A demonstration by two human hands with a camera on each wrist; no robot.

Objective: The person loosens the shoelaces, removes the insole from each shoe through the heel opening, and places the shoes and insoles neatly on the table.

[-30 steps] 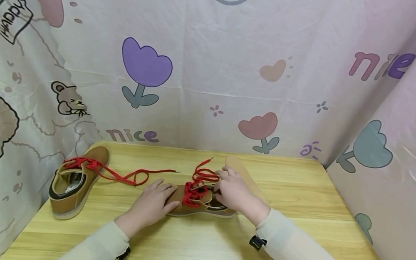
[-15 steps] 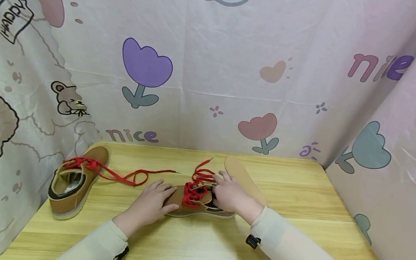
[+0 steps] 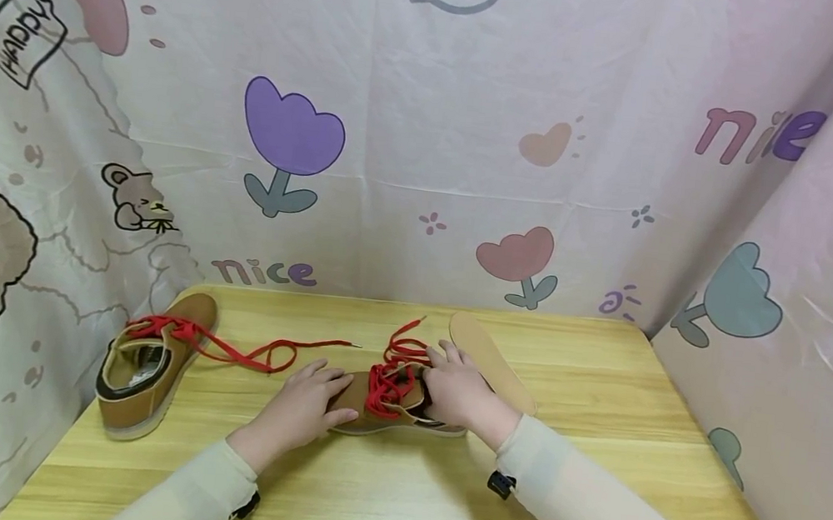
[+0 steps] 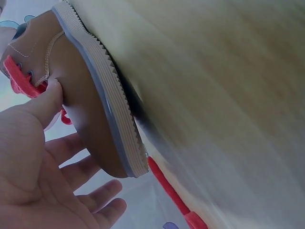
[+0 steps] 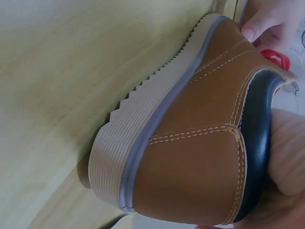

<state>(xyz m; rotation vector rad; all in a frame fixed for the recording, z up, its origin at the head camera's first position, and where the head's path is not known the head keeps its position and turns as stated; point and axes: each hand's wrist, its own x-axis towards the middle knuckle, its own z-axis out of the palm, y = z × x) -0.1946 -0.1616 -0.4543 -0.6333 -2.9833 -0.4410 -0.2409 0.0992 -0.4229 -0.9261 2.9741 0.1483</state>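
Note:
A brown shoe (image 3: 354, 391) with red laces (image 3: 387, 393) lies sole-down on the table, toe to the left. My left hand (image 3: 301, 400) holds its toe, thumb on the near side and fingers over the far side; the left wrist view shows the thumb (image 4: 52, 98) against the brown upper. My right hand (image 3: 460, 388) reaches into the shoe's opening, with some fingertips showing beyond the far rim. In the right wrist view, this hand lies against the dark padded collar (image 5: 259, 129). Its thumb and other fingers are hidden inside, and I cannot tell whether they pinch anything.
A matching brown shoe (image 3: 128, 410) stands at the table's left, its long red lace (image 3: 249, 359) trailing rightward. Behind my right hand lies a flat tan insole (image 3: 491, 358). Printed curtains (image 3: 399, 124) rise along the back and both sides of the wooden table (image 3: 594, 445).
My right hand has shifted slightly left within the shoe's opening, and its wrist has followed. The left hand stays on the toe, almost unmoved.

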